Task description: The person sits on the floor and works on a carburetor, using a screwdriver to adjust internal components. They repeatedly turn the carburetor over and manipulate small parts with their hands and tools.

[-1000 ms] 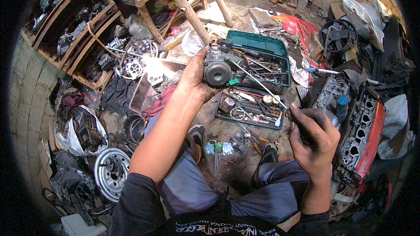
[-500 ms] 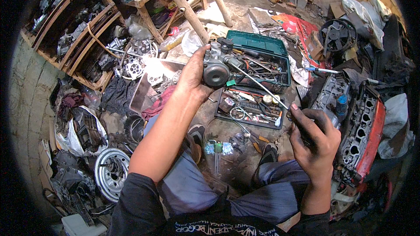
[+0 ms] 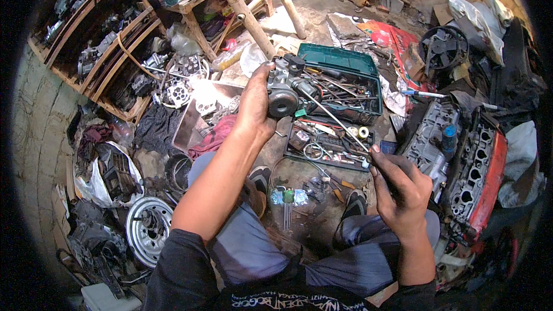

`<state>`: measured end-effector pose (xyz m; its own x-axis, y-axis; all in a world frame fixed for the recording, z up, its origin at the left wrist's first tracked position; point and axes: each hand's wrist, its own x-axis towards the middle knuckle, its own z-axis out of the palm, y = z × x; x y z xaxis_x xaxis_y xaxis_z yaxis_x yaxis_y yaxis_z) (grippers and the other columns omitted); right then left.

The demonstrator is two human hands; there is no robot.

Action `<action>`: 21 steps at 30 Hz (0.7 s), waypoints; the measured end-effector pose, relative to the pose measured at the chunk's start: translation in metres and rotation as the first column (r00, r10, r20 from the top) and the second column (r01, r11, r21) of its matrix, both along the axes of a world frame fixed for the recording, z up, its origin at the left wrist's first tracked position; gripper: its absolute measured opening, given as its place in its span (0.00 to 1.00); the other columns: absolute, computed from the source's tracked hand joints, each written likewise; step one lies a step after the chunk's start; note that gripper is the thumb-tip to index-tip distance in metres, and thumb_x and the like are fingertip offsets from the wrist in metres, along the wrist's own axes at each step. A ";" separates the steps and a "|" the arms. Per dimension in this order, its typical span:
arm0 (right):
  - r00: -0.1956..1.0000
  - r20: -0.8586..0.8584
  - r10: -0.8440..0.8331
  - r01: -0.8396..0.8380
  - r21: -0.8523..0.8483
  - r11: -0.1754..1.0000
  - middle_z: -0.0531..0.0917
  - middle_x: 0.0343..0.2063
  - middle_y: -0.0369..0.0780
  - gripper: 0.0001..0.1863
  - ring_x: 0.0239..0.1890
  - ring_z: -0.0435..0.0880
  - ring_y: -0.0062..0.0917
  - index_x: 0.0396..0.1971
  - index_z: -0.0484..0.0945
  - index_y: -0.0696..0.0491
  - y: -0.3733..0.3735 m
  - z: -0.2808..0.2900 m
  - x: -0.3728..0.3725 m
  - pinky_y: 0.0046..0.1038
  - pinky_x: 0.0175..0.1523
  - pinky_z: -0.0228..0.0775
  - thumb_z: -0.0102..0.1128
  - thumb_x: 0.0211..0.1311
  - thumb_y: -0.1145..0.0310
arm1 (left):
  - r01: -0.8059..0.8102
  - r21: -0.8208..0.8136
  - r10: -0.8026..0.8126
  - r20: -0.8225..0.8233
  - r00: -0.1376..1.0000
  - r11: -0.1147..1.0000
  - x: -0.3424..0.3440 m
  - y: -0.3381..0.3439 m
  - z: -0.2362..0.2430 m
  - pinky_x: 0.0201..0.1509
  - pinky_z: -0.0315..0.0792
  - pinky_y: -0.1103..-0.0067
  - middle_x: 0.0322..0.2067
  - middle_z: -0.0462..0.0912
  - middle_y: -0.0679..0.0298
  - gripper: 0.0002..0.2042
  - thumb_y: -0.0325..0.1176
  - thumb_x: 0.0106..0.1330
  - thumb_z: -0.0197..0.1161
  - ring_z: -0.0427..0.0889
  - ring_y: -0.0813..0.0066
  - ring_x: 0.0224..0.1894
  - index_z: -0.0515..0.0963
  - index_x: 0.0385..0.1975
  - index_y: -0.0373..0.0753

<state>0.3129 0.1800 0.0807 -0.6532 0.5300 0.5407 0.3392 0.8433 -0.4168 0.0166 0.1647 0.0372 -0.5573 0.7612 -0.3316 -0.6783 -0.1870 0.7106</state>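
My left hand (image 3: 257, 106) is closed around a grey metal carburetor-like part (image 3: 284, 99) with a round dark opening and a black fitting on top, holding it up over the tool boxes. Between the thumb and fingers of my right hand (image 3: 402, 187) I pinch one end of a long thin metal rod (image 3: 337, 125). The rod slants up and left, and its far end meets the right side of the part. The exact contact point is too small to make out.
Beyond the part lies an open green toolbox (image 3: 340, 57) full of tools; nearer is a dark tool tray (image 3: 294, 155). Cylinder heads (image 3: 475, 167) stand at right. A steel wheel rim (image 3: 148, 231), a wooden shelf (image 3: 95, 89) of parts and a wooden stool (image 3: 239, 14) are around me.
My right hand has moved left and slightly down, and the rod's near end has swung with it. My left hand and the carburetor-like part are almost where they were.
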 end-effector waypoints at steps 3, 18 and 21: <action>1.000 -0.022 0.002 -0.003 -0.048 0.999 0.88 0.35 0.47 0.19 0.34 0.89 0.33 0.46 0.84 0.60 -0.002 0.002 0.001 0.27 0.41 0.79 0.68 0.52 0.87 | 0.007 0.004 -0.007 -0.014 1.000 1.000 0.001 -0.001 0.002 0.37 0.83 0.71 0.36 0.84 0.63 0.11 0.40 0.74 0.54 0.86 0.70 0.33 0.76 0.48 0.42; 0.989 -0.105 -0.106 0.061 -0.364 0.929 0.89 0.37 0.48 0.16 0.35 0.90 0.29 0.45 0.87 0.58 -0.004 -0.003 -0.001 0.26 0.44 0.78 0.67 0.55 0.81 | -0.039 0.008 0.039 -0.111 0.993 0.999 0.001 -0.002 0.005 0.43 0.83 0.72 0.47 0.82 0.60 0.20 0.35 0.74 0.52 0.85 0.70 0.42 0.69 0.64 0.39; 0.983 -0.122 -0.137 0.064 -0.469 0.881 0.90 0.38 0.48 0.14 0.36 0.90 0.26 0.45 0.87 0.60 -0.004 -0.004 -0.002 0.25 0.46 0.78 0.67 0.57 0.80 | -0.051 0.017 0.053 -0.122 0.991 0.999 0.000 -0.004 0.003 0.45 0.82 0.71 0.48 0.81 0.61 0.23 0.35 0.73 0.54 0.85 0.70 0.44 0.68 0.66 0.39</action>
<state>0.3108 0.1758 0.0768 -0.5155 0.8012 0.3038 0.3160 0.5073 -0.8017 0.0163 0.1606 0.0404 -0.6318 0.7344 -0.2480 -0.5756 -0.2302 0.7847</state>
